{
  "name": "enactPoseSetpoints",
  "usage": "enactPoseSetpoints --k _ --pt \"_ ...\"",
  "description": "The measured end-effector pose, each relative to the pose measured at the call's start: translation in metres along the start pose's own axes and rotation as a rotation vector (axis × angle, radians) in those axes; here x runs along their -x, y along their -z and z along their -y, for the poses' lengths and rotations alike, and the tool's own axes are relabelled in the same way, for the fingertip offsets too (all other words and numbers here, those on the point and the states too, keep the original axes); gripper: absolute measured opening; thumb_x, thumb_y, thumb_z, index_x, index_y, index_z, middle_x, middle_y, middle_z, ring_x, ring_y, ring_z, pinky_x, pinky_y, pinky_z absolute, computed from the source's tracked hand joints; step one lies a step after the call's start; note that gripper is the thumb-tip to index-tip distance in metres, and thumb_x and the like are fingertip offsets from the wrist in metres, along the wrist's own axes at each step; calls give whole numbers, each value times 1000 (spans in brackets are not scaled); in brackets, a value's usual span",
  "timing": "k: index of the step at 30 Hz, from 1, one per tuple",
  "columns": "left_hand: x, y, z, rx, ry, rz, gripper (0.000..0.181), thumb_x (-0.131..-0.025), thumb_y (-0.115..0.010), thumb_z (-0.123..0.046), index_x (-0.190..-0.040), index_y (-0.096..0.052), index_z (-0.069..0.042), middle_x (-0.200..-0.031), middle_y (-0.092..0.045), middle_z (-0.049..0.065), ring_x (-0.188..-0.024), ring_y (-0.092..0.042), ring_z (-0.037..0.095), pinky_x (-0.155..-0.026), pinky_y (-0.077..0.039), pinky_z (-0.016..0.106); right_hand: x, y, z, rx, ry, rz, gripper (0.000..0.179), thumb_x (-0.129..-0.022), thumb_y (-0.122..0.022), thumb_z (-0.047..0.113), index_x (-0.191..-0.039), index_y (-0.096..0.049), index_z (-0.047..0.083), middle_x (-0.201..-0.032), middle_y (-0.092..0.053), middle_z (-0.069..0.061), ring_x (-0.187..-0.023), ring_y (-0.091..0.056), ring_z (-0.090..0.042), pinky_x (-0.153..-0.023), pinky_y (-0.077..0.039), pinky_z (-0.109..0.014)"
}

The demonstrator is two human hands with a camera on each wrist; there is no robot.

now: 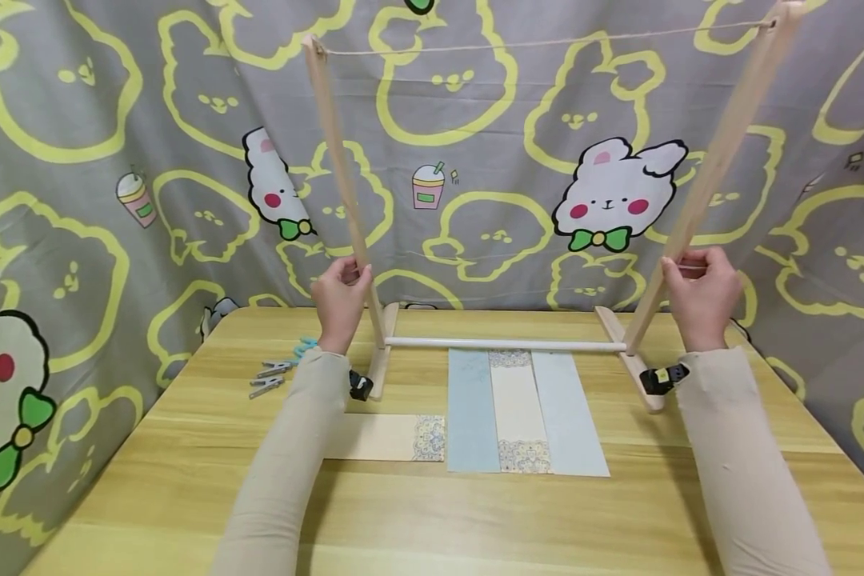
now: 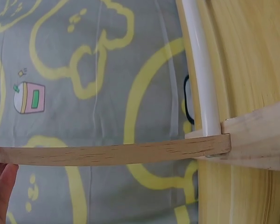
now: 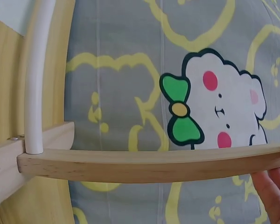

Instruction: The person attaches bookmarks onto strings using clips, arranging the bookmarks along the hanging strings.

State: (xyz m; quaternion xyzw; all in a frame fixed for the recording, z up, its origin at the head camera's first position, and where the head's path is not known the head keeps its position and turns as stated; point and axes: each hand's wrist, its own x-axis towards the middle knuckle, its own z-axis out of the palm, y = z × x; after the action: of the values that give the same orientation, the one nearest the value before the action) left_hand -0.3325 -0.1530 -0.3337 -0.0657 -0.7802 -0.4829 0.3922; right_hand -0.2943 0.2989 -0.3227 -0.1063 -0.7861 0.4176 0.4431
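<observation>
A wooden stand with two tall posts stands toward the back of the table. My left hand (image 1: 341, 300) pinches its left post (image 1: 340, 172) a little way above the base; in the left wrist view, fingertips (image 2: 4, 184) show at the post's edge. On the other side my right hand (image 1: 707, 296) pinches the right post (image 1: 723, 152) at a similar height. A white rod (image 1: 504, 344) joins the posts near their feet, and a thin cord (image 1: 547, 42) runs between their tops. The right wrist view shows the rod's end meeting the right post near its foot (image 3: 4, 170).
In front of the rod lie a blue strip (image 1: 473, 416), a cream strip with patterned ends (image 1: 518, 400) and a pale strip (image 1: 570, 416). Another patterned strip (image 1: 392, 436) lies crosswise, partly behind my left sleeve. Grey clips (image 1: 268, 386) and light blue scissors (image 1: 305, 348) are at left.
</observation>
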Motion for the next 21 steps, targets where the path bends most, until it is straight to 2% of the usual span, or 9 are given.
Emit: enactPoseSetpoints --k 5,10,15,21 --pt "-3 7 6 -11 -17 -13 19 -85 -69 -11 -97 -70 4 -87 -71 16 -77 -70 24 -67 -57 31 3 -6 3 7 24 11 28 -85 -68 21 -98 -61 -3 -84 -59 6 -66 -46 20 -60 -39 -1" --pt "-6 14 9 -5 -32 -14 18 -85 -68 -9 -97 -69 4 -88 -70 18 -77 -69 25 -67 -57 32 5 -10 7 -2 21 32 30 -86 -68 21 -101 -61 -4 -88 -62 -2 -68 -46 18 -62 -40 -1" --pt "-7 19 11 -9 -18 -23 18 -85 -67 -7 -98 -68 5 -90 -70 19 -79 -69 26 -70 -57 32 7 -16 14 -7 22 49 30 -87 -67 21 -102 -62 -5 -95 -66 -13 -68 -46 18 -62 -41 -2" --pt "-8 27 17 -25 -9 -37 18 -85 -67 -7 -97 -68 6 -91 -71 18 -79 -70 25 -69 -56 24 11 -22 19 -32 28 63 29 -86 -68 20 -100 -61 -5 -97 -66 -16 -68 -47 17 -63 -43 -3"
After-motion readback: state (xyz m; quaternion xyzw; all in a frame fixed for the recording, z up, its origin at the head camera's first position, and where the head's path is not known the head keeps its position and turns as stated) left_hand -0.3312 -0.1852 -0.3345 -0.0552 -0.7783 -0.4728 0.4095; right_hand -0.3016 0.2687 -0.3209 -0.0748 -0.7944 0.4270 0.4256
